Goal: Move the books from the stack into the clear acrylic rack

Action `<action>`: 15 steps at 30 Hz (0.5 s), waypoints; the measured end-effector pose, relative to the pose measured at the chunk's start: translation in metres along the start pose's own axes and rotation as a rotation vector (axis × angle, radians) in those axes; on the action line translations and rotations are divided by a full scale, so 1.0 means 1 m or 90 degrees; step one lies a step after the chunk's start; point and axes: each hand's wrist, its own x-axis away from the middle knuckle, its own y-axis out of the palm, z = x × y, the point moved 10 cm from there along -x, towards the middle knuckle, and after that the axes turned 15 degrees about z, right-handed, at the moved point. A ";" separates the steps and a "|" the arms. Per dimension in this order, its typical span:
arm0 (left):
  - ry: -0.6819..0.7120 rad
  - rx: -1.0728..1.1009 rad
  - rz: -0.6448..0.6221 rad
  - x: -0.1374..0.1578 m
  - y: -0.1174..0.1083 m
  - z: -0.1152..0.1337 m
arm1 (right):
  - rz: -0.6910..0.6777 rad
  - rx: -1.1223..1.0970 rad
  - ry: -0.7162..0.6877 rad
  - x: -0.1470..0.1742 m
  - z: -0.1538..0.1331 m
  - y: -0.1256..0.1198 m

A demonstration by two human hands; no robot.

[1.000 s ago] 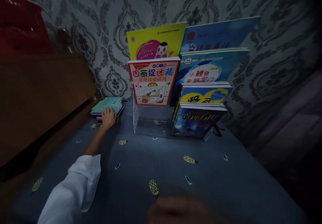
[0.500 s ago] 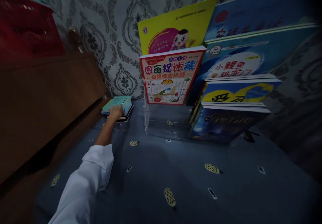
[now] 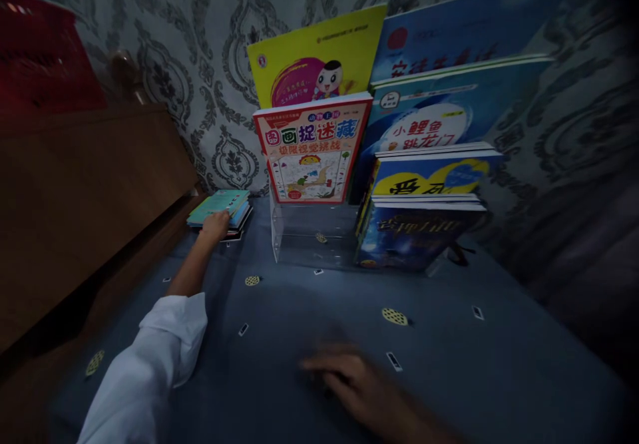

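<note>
My left hand (image 3: 216, 225), at the end of a rolled white sleeve, is closed at the near edge of a small pile of books (image 3: 222, 202). The pile lies flat against the wall at the bed's far left, a turquoise-green cover on top. How many books the fingers grip is hidden. Low in the middle of the view, my right hand (image 3: 352, 377) hovers over the dark blue sheet (image 3: 279, 364). Its fingers are blurred but look apart, pointing left, with nothing visible in them.
A clear acrylic rack (image 3: 299, 234) holds upright books, among them a red-bordered picture book (image 3: 312, 154), a yellow book (image 3: 359, 44) and a dark blue book (image 3: 414, 234). At left stands a wooden headboard (image 3: 90, 211) with a red bag-like item (image 3: 44, 58) above.
My right hand has come into view from the lower right. My left hand stays on the book pile. The view has shifted, moving the rack and books slightly left in the picture.
</note>
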 end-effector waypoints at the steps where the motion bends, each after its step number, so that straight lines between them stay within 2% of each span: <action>1: 0.004 -0.009 0.003 0.005 -0.003 0.000 | 0.001 -0.019 0.027 0.000 0.007 0.003; 3: 0.013 -0.023 0.008 0.015 -0.009 0.002 | 0.000 -0.061 0.054 -0.001 0.015 0.008; 7: 0.034 -0.038 0.007 0.040 -0.022 0.013 | -0.002 -0.114 0.052 -0.002 0.015 0.012; 15: 0.085 -0.041 -0.035 0.109 -0.038 0.057 | 0.002 -0.150 0.060 -0.001 0.013 0.011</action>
